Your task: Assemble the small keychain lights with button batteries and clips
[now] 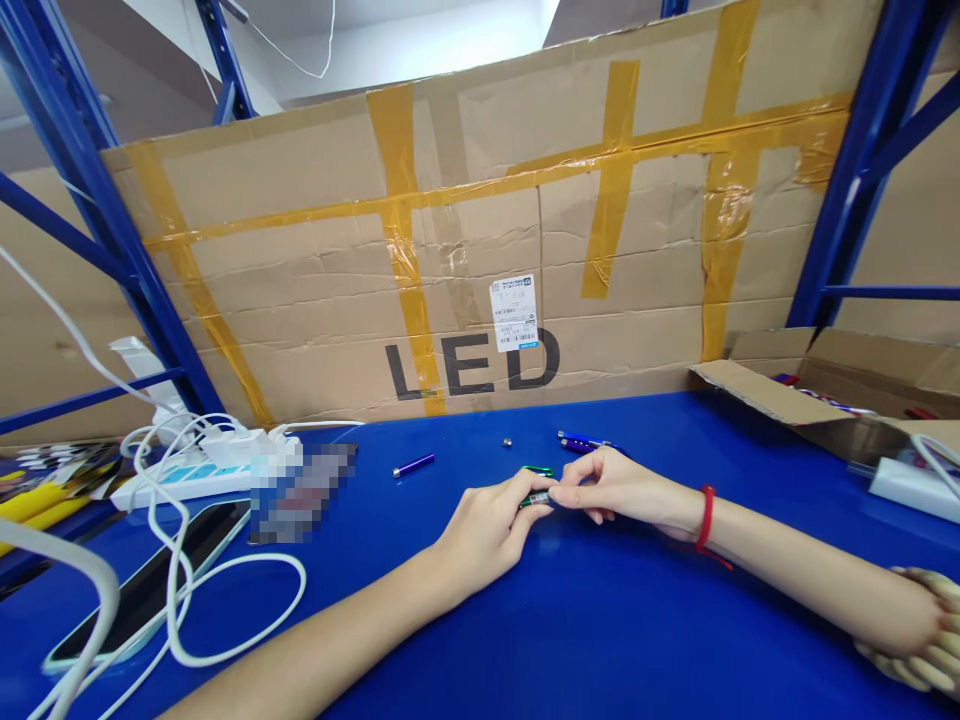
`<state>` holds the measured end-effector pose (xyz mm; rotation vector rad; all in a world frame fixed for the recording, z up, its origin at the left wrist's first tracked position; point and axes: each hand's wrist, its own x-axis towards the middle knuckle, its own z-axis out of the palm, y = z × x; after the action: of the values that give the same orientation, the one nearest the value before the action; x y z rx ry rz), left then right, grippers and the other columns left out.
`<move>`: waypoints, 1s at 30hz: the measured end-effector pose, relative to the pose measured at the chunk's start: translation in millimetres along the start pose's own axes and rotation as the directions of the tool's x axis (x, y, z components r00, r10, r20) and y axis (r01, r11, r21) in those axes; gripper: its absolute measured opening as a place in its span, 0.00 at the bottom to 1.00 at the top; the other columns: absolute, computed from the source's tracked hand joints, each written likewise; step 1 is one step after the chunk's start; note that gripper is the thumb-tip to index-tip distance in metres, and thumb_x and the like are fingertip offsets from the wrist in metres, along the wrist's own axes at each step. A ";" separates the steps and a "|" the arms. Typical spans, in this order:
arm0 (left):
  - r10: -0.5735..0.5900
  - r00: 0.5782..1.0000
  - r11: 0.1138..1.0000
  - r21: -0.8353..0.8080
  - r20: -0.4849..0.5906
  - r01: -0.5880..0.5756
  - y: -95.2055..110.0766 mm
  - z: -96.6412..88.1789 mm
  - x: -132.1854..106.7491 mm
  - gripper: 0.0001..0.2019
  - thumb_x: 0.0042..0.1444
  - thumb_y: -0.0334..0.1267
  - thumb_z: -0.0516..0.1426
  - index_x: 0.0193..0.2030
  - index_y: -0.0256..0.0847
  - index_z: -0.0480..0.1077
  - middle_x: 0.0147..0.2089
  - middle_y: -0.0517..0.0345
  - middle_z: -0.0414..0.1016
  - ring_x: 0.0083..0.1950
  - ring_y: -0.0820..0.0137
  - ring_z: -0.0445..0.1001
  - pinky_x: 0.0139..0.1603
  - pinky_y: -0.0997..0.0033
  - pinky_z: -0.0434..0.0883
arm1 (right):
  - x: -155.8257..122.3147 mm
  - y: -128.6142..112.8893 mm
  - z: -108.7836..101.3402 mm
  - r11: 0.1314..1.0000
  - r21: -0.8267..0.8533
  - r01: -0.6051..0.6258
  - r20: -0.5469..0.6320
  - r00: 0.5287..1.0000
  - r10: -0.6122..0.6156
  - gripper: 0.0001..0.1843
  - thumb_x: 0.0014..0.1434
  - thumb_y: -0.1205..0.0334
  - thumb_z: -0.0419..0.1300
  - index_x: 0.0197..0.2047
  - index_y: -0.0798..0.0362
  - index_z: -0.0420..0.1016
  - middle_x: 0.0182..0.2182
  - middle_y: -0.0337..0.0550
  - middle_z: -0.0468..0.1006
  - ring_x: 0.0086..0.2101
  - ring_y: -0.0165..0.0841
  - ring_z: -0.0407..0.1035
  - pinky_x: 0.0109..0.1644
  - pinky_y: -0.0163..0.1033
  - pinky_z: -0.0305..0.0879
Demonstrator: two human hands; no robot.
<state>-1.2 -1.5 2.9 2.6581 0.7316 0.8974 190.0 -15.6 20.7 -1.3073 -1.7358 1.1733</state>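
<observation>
My left hand (487, 520) is closed on a small green pen-like tube (535, 497) with a pale label. My right hand (611, 485) pinches at the right end of that same tube; its fingertips hide what they grip there. Just behind the fingers, another green piece (538, 470) shows in part. Beyond my right hand lie blue metallic pen-like tubes (577, 440), partly covered by it. A short purple tube (414, 466) with a silver end rests farther left. Between them sits a tiny metal piece (507, 442).
On the left of the blue table (570, 640) are a phone (150, 590), looping white cables (180, 560) and a power strip (184, 485). An open cardboard box (795, 400) stands at the right. A big carton panel marked LED (330, 300) closes off the back.
</observation>
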 end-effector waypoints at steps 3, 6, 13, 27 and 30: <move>-0.010 1.000 1.000 0.028 -0.017 0.010 3.1 -0.8 0.9 0.10 0.61 0.33 0.48 0.48 0.46 0.63 0.47 0.62 0.74 0.44 0.70 0.74 0.42 0.73 0.69 | 0.2 -0.6 0.6 1.000 -0.012 0.006 -0.034 0.999 -0.006 0.22 0.40 0.44 0.66 0.20 0.57 0.72 0.13 0.35 0.64 0.16 0.23 0.54 0.21 0.31 0.46; -0.039 0.998 0.998 0.043 -0.058 0.042 5.5 -1.4 1.2 0.11 0.61 0.32 0.47 0.47 0.46 0.64 0.46 0.62 0.74 0.44 0.70 0.74 0.42 0.73 0.69 | 1.1 -3.8 4.3 1.000 -0.005 0.028 -0.082 0.996 -0.028 0.22 0.39 0.43 0.66 0.20 0.56 0.72 0.12 0.34 0.64 0.16 0.23 0.55 0.21 0.31 0.48; -0.104 0.985 0.990 0.076 -0.134 0.115 7.4 -2.1 0.8 0.10 0.61 0.34 0.47 0.47 0.46 0.64 0.43 0.62 0.75 0.41 0.70 0.75 0.40 0.73 0.69 | 5.5 -0.9 7.0 0.991 -0.079 0.109 -0.190 0.974 -0.123 0.23 0.41 0.43 0.64 0.29 0.57 0.73 0.13 0.34 0.65 0.15 0.24 0.57 0.20 0.32 0.52; -0.099 0.993 0.995 -0.026 -0.069 0.098 0.8 1.5 0.3 0.06 0.61 0.33 0.46 0.43 0.43 0.61 0.43 0.58 0.75 0.39 0.69 0.75 0.37 0.73 0.68 | 2.3 1.0 2.5 0.931 -0.195 0.310 -0.219 0.911 -0.349 0.16 0.44 0.49 0.65 0.28 0.54 0.77 0.29 0.41 0.72 0.17 0.23 0.62 0.20 0.33 0.59; -0.075 0.997 0.994 -0.078 -0.024 0.073 -0.8 2.0 0.3 0.03 0.60 0.32 0.47 0.37 0.42 0.59 0.44 0.57 0.74 0.39 0.69 0.75 0.35 0.73 0.68 | 2.1 2.7 1.1 0.934 -0.155 0.322 -0.192 0.918 -0.348 0.15 0.43 0.50 0.67 0.26 0.55 0.78 0.28 0.41 0.72 0.17 0.22 0.61 0.20 0.32 0.60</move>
<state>-0.1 -0.8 1.2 2.5388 0.7801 0.9245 189.4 -13.5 17.8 -1.1007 -1.8002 0.7135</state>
